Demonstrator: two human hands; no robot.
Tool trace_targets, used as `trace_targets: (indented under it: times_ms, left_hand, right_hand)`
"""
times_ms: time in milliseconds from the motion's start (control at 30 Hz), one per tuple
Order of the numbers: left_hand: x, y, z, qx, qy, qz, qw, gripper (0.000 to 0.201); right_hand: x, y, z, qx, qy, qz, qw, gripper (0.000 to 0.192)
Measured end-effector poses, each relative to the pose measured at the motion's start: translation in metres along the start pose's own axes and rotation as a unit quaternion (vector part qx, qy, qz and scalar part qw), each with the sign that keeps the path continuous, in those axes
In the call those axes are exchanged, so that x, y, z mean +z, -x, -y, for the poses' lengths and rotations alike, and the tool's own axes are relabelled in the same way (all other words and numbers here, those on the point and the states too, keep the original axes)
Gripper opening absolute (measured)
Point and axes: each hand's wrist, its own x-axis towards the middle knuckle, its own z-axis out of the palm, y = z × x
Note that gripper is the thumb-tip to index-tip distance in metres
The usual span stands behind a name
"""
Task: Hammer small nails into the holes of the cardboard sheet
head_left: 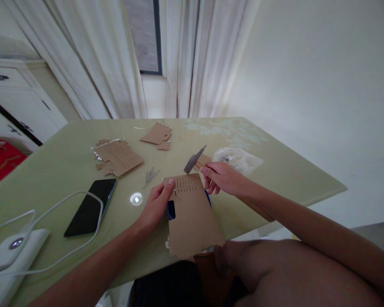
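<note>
Both forearms are bare from the elbow down, with no sleeves, watch, rings or gloves on the left hand (pixel 156 205) or the right hand (pixel 222 178). Nearer the camera than the table (pixel 60 166) edge, a bare knee fills the lower right, and dark, black-looking shorts (pixel 169 285) show just left of it, under the table edge

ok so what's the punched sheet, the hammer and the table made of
Sheet: looks like matte brown cardboard, torn lower edge, rows of small holes. Hammer: dull grey head, probably metal; brownish handle, possibly wood. Table: glossy pale green, reflective, maybe glass-topped.
</note>
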Motion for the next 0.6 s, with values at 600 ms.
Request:
trace_targets:
  times_ms: [600]
  left_hand:
    - [-0.004, -0.004, -0.001, 0.064, -0.075, -0.005, 0.995, 0.059]
  right_hand:
    - [0.002, 0.038, 0.061, -0.186, 0.387, 0.047, 0.902, 0.044]
